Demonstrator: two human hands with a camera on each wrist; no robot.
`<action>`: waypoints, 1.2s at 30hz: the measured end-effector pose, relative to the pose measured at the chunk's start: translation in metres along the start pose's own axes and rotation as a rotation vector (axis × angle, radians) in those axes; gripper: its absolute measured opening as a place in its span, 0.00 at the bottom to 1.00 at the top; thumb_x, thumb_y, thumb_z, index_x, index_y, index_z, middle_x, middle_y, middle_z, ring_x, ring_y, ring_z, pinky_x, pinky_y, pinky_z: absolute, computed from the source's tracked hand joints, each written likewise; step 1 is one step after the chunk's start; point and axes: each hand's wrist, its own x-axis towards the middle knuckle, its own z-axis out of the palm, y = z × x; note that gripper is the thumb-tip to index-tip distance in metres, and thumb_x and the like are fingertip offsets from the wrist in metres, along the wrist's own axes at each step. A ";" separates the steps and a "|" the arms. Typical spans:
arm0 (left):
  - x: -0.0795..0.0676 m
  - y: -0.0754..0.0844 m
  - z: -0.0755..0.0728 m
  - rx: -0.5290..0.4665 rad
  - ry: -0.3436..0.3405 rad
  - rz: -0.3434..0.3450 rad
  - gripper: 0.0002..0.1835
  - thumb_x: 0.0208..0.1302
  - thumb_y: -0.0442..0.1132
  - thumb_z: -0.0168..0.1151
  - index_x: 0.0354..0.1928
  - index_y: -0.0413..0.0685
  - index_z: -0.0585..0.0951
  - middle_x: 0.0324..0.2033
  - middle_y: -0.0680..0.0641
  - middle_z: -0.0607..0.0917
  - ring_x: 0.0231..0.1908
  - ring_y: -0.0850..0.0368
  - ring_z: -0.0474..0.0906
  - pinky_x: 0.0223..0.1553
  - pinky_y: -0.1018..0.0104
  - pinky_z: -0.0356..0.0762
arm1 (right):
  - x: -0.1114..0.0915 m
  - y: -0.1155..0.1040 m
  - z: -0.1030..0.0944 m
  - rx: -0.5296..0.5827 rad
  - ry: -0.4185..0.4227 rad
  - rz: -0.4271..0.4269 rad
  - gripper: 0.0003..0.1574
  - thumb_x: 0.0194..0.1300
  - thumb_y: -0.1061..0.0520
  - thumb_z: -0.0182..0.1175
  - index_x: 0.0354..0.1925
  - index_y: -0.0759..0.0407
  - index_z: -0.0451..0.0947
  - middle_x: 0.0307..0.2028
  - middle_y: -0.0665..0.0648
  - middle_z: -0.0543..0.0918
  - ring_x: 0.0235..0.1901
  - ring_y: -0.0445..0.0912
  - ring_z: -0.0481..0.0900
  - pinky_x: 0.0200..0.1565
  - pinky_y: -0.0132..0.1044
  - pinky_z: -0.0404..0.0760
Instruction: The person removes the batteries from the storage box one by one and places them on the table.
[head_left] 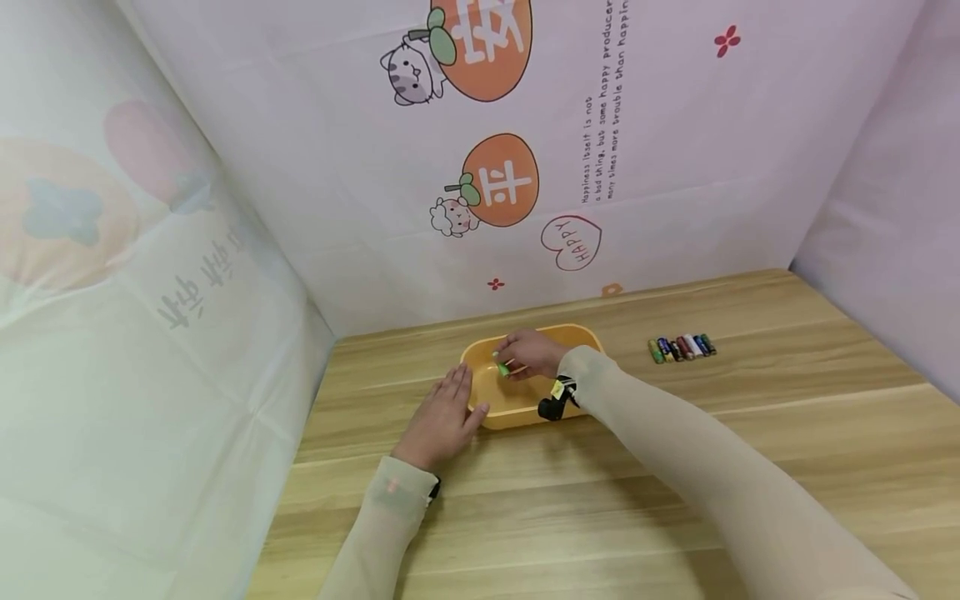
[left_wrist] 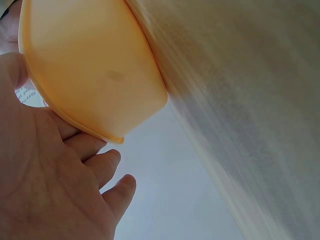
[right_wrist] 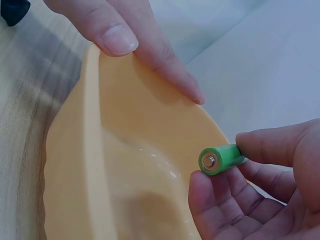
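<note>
My right hand [head_left: 531, 353] is inside an orange plastic basin [head_left: 513, 419], pinching a green battery [right_wrist: 221, 159] between thumb and fingers. One end of the battery, with its metal terminal, faces the right wrist camera. The basin's visible floor holds nothing but pale reflections. At the basin's left end, my left hand [head_left: 442, 421] rests on the rim, fingers extended. From the left wrist, the basin wall [left_wrist: 95, 65] shows close up, with the fingers lying along the rim and apart from one another.
Several batteries [head_left: 682, 347] of mixed colours lie side by side in a row on the wooden table [head_left: 570, 517], right of the basin. Printed white cloth [head_left: 360, 217] hangs behind the table and along both sides.
</note>
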 end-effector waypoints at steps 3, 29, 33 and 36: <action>0.000 0.000 0.001 0.004 0.003 -0.001 0.41 0.76 0.62 0.30 0.75 0.36 0.50 0.74 0.40 0.51 0.73 0.47 0.45 0.70 0.50 0.48 | -0.004 -0.001 -0.003 -0.001 -0.007 -0.013 0.23 0.71 0.61 0.55 0.59 0.72 0.70 0.46 0.68 0.78 0.36 0.52 0.80 0.51 0.54 0.78; -0.001 0.000 0.006 0.010 0.025 0.010 0.42 0.75 0.64 0.30 0.75 0.36 0.50 0.74 0.40 0.50 0.73 0.47 0.45 0.70 0.51 0.47 | -0.037 0.005 -0.055 0.062 -0.010 -0.044 0.27 0.71 0.61 0.57 0.62 0.74 0.66 0.50 0.72 0.76 0.36 0.49 0.81 0.53 0.54 0.77; -0.001 -0.001 0.007 0.011 0.027 0.016 0.43 0.75 0.65 0.27 0.75 0.36 0.49 0.74 0.40 0.49 0.73 0.46 0.46 0.70 0.50 0.48 | -0.040 0.006 -0.063 0.060 -0.012 -0.051 0.29 0.71 0.60 0.57 0.63 0.75 0.64 0.50 0.72 0.75 0.36 0.49 0.80 0.53 0.54 0.77; -0.002 -0.001 0.006 0.008 0.025 0.017 0.43 0.75 0.65 0.27 0.75 0.36 0.49 0.75 0.41 0.49 0.73 0.46 0.46 0.70 0.49 0.48 | -0.042 0.006 -0.070 0.062 -0.015 -0.054 0.29 0.71 0.60 0.57 0.63 0.75 0.63 0.53 0.73 0.73 0.37 0.49 0.80 0.55 0.55 0.75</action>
